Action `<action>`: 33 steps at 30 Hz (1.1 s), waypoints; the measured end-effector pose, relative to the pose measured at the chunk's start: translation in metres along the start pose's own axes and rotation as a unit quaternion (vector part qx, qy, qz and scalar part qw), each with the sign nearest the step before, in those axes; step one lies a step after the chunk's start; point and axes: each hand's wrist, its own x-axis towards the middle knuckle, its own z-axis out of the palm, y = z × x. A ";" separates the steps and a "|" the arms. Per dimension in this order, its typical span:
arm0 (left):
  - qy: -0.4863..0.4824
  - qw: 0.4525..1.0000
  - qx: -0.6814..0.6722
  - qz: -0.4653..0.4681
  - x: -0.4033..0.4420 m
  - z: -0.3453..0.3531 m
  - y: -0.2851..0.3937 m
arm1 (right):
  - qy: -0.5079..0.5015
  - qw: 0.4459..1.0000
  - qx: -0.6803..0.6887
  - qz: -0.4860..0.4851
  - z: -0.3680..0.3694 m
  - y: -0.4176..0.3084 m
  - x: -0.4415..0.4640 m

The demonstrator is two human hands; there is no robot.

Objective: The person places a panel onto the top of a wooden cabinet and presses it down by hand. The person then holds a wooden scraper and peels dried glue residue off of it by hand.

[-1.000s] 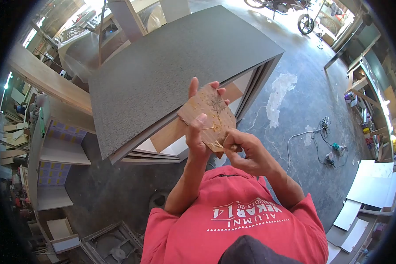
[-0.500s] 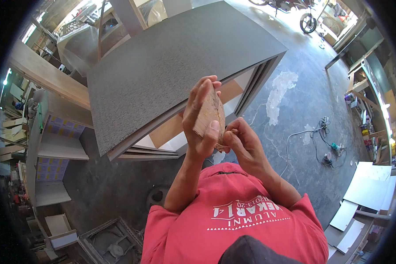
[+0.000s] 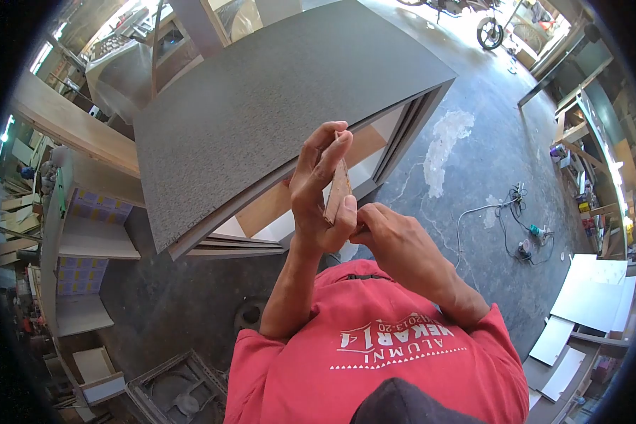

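My left hand (image 3: 316, 194) is closed around a thin, flat brown piece of wood (image 3: 338, 192), its thumb along the near end and its fingers up the far side. The piece stands on edge, one narrow side toward me. My right hand (image 3: 392, 234) has its fingers curled together close beside the left thumb, at the lower end of the piece. What its fingertips pinch is hidden. Just beyond both hands stands a large cabinet with a grey textured panel (image 3: 290, 92) on top and an open front.
On the floor to the right lies a tangled cable (image 3: 519, 201) with a green connector. White boards (image 3: 590, 293) are stacked at the lower right. A shelf unit (image 3: 95, 244) stands left, near a dusty square frame (image 3: 180, 396). A motorcycle wheel (image 3: 489, 33) shows at the back.
The piece of wood has turned from its broad face to a narrower view. My right hand has rolled over, its back now up, and moved closer against the left thumb.
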 end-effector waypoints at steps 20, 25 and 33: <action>0.101 0.938 -0.316 -0.102 0.019 -0.005 0.010 | 0.008 0.949 0.296 -0.107 0.008 0.021 0.004; 0.080 0.950 -0.277 -0.120 0.014 -0.004 0.006 | 0.254 0.955 0.031 -0.147 0.019 0.011 0.001; 0.091 0.952 -0.263 -0.128 0.007 0.006 0.006 | 0.240 0.893 0.364 -0.115 0.041 0.020 -0.003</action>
